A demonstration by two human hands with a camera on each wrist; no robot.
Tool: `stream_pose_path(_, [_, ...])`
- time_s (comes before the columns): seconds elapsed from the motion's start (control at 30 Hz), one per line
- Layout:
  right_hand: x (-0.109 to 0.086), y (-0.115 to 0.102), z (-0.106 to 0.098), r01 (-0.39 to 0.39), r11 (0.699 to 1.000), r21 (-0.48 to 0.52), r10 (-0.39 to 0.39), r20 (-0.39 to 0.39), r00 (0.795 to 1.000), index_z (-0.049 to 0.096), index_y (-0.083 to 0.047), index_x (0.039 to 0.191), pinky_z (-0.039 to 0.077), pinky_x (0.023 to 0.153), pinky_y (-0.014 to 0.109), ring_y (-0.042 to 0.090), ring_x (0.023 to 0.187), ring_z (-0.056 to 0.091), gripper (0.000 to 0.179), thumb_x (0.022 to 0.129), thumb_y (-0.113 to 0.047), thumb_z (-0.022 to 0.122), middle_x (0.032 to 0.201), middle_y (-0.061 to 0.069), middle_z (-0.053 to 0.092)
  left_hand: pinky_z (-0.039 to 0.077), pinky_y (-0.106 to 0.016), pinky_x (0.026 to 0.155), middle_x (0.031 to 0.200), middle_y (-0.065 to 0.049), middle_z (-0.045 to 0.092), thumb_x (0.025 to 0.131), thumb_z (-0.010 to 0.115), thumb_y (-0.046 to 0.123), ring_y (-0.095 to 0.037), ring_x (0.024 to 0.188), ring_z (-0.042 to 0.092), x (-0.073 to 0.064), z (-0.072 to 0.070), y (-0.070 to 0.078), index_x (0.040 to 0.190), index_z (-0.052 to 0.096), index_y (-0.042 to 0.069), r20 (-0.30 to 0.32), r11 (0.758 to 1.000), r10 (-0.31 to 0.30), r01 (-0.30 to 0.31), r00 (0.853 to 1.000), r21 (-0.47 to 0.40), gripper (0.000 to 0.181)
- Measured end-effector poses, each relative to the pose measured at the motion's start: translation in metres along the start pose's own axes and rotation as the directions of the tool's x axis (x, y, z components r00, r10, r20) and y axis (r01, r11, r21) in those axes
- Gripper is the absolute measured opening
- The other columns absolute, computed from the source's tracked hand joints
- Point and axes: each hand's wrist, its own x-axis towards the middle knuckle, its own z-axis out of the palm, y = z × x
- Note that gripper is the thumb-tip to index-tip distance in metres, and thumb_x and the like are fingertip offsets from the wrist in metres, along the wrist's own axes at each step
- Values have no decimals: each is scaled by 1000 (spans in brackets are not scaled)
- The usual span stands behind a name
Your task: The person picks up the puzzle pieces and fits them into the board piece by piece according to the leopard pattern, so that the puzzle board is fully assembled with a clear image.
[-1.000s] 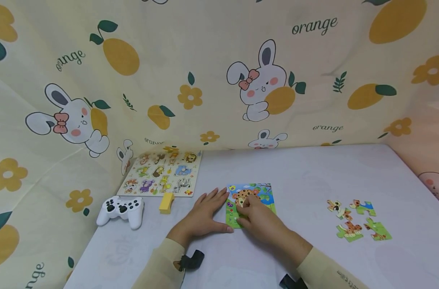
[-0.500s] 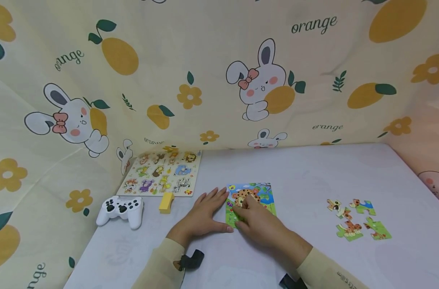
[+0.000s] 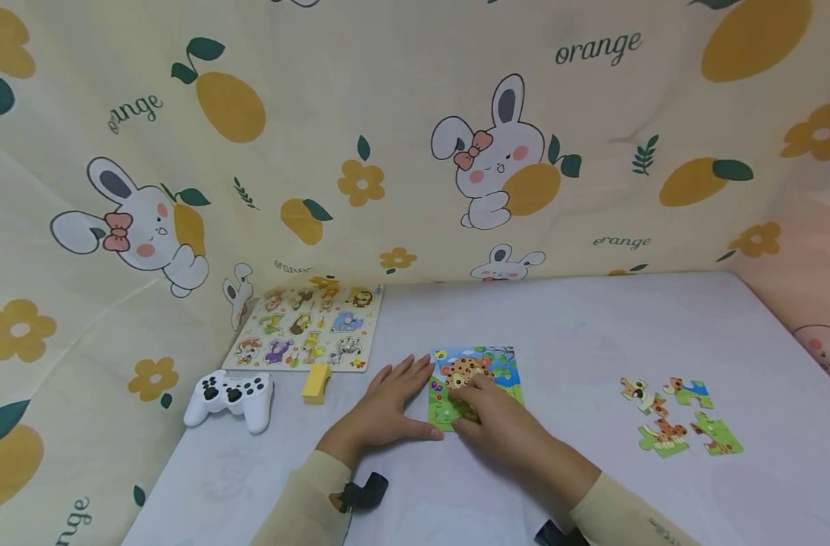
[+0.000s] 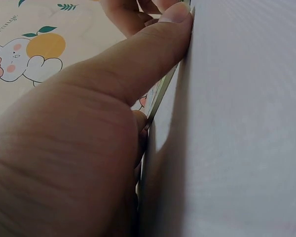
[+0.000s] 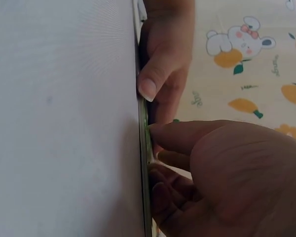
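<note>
A small square jigsaw puzzle [image 3: 504,364] with a leopard on blue and green lies flat mid-table. My left hand [image 3: 391,402] rests at its left edge, fingers stretched out and the thumb at the lower left corner. Over the puzzle's lower middle, my right hand [image 3: 500,421] has its fingers curled and its thumb apart, pinching at a spotted jigsaw piece [image 3: 466,411] that they mostly hide. In the right wrist view, the right thumb [image 5: 172,136] touches the green surface, seen nearly edge-on. From the left wrist, the left thumb [image 4: 153,54] lies along the board's edge.
Several loose jigsaw pieces [image 3: 718,436] lie to the right on the white table [image 3: 579,326]. Left of the hands are a yellow block [image 3: 315,384], a white game controller [image 3: 229,400] and an animal board [image 3: 319,327]. A printed cloth [image 3: 401,114] hangs behind.
My right fingers shift slightly on the puzzle, and the thumb and forefinger spread apart with a spotted patch showing between them. The left hand stays in place at the edge.
</note>
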Motion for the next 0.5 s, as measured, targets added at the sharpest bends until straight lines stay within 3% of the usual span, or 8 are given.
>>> stream_pose_path(0.23, [-4, 4, -6, -30, 982, 185, 26, 23, 999, 73, -4, 140, 56, 84, 39, 16, 97, 61, 42, 100, -17, 79, 116, -2, 71, -3, -48, 131, 179, 16, 14, 84, 78, 78, -13, 165, 2, 1, 2, -1, 175, 28, 24, 10, 1000, -10, 10, 1000, 19, 117])
stream_pose_path(0.4, [-11, 12, -11, -14, 946, 325, -11, 75, 997, 72, -3, 143, 56, 98, 42, 20, 113, 63, 44, 104, -23, 77, 134, 5, 71, -3, -49, 131, 179, 15, 14, 84, 78, 77, -14, 165, 2, 2, 2, -1, 175, 28, 23, 15, 1000, -18, 18, 1000, 21, 117])
stream_pose_path(0.5, [-16, 16, -15, -25, 914, 406, -23, 113, 993, 68, -3, 147, 56, 98, 37, 22, 112, 63, 47, 105, -24, 76, 132, 5, 70, -3, -49, 131, 179, 14, 15, 84, 78, 77, -15, 165, 3, 2, 2, -1, 175, 29, 22, 11, 1000, -19, 19, 1000, 15, 117])
